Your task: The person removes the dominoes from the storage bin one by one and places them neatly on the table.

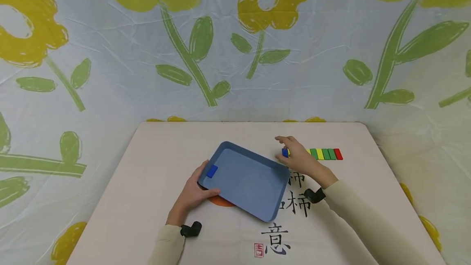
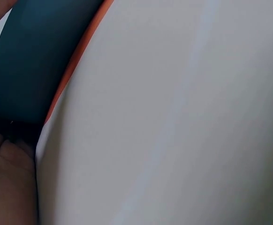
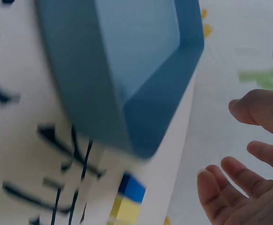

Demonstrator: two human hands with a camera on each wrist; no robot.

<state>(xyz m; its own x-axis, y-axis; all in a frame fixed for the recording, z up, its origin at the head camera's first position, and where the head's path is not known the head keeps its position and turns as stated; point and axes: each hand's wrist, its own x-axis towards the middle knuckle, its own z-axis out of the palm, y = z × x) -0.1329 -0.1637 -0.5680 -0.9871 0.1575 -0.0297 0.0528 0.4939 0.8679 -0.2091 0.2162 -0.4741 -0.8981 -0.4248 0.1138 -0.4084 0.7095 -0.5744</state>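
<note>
A blue-grey rectangular tray (image 1: 246,183) is held at its left end by my left hand (image 1: 193,191), the thumb lying over the near rim. Inside the tray, near that end, lies one blue block (image 1: 211,171). My right hand (image 1: 299,158) is over the left part of a row of coloured blocks and partly hides it. In the right wrist view, the right hand's (image 3: 249,183) fingers are spread with nothing between them. A blue block (image 3: 132,187) ends the row, beside a yellow block (image 3: 125,209) and close to the tray's corner.
At the right of the row are green and yellow blocks and a red block (image 1: 338,154). The pale table cloth (image 1: 140,199) carries black brush characters (image 1: 276,240) and an orange patch (image 1: 220,202), partly under the tray. A flowered curtain (image 1: 294,89) stands behind the table.
</note>
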